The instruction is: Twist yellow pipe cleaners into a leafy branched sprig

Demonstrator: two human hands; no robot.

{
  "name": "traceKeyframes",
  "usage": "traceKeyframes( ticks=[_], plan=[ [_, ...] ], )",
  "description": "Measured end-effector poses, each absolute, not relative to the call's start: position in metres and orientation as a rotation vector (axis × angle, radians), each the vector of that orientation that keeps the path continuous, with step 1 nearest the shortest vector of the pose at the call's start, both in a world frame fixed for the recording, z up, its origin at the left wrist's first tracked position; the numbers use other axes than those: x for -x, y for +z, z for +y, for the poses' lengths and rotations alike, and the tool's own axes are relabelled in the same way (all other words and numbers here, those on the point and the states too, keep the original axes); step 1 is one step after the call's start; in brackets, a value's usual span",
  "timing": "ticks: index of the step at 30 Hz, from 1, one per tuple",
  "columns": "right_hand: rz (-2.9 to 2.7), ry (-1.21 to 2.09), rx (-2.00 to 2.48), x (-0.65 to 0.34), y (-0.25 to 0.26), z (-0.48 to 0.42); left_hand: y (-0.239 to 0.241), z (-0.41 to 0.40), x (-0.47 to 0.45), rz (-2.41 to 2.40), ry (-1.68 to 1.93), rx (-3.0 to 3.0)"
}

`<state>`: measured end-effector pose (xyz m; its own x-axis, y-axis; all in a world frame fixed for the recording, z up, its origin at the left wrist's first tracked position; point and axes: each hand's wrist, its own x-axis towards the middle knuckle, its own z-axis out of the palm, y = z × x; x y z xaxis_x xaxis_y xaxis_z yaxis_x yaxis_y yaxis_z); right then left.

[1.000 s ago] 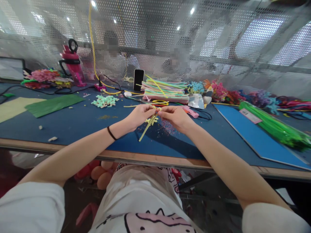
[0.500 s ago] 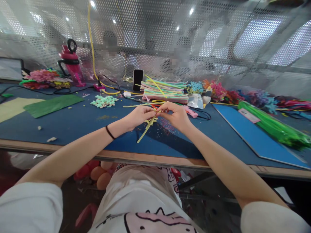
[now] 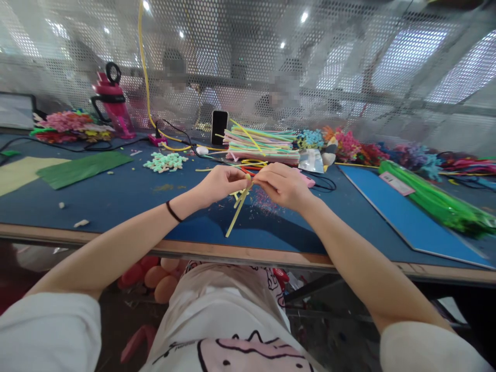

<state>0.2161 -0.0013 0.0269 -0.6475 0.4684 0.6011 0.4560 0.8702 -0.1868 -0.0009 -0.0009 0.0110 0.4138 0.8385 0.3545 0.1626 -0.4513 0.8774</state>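
Observation:
A pale yellow pipe cleaner (image 3: 235, 219) hangs down toward the table's front edge, its upper end bent and pinched between thumb and finger of my left hand (image 3: 222, 185). Right beside it, my right hand (image 3: 284, 185) has its fingertips pressed together at the same upper end; the exact grip there is too small to see. Under my hands lie short yellow pipe cleaner pieces (image 3: 239, 193), partly covered. Red and orange stems (image 3: 251, 168) show just behind my fingers. A pink tool handle (image 3: 307, 179) lies half hidden behind my right hand.
Behind my hands lies a pile of pastel pipe cleaners (image 3: 267, 142), a phone (image 3: 219, 127) standing next to it. Mint-green twisted pieces (image 3: 165, 161) sit to the left, near green felt (image 3: 83, 168). On the right are a blue board (image 3: 387, 206) and bagged green stems (image 3: 437, 201). A pink bottle (image 3: 114, 106) stands back left.
The yellow pipe cleaner's free end has swung right and toward me, hanging steeper. My right hand has turned slightly, fingers more curled, and shifted a little right.

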Motion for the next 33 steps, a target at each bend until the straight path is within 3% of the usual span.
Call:
traceKeyframes(
  ticks=[7,12,16,21,24,26,28,31,33],
  plan=[
    [-2.456,-0.004,0.749,-0.212,0.029,-0.007,0.014,-0.007,0.004,0.961,1.109,-2.264],
    [-2.354,0.249,0.848,-0.203,0.030,-0.013,0.012,-0.007,0.005,1.012,1.127,-2.555],
    [-2.141,0.641,1.070,-0.193,0.030,-0.016,0.012,-0.006,0.004,1.030,1.165,-2.830],
    [-1.492,1.669,1.263,-0.184,0.029,-0.011,0.022,-0.014,0.003,0.938,1.054,-2.955],
    [-1.346,1.935,1.163,-0.186,0.027,-0.009,0.024,-0.016,0.005,0.953,1.098,-2.913],
    [-1.458,1.811,1.080,-0.189,0.027,-0.010,0.023,-0.012,0.006,1.010,1.227,-2.778],
    [-1.693,1.468,0.999,-0.193,0.028,-0.013,0.022,-0.008,0.007,1.026,1.303,-2.495],
    [-2.051,0.751,0.842,-0.198,0.028,-0.017,0.022,-0.004,0.007,0.913,1.158,-2.019],
    [-2.218,0.447,0.733,-0.200,0.027,-0.017,0.023,-0.005,0.006,0.824,0.996,-1.823]
  ],
)
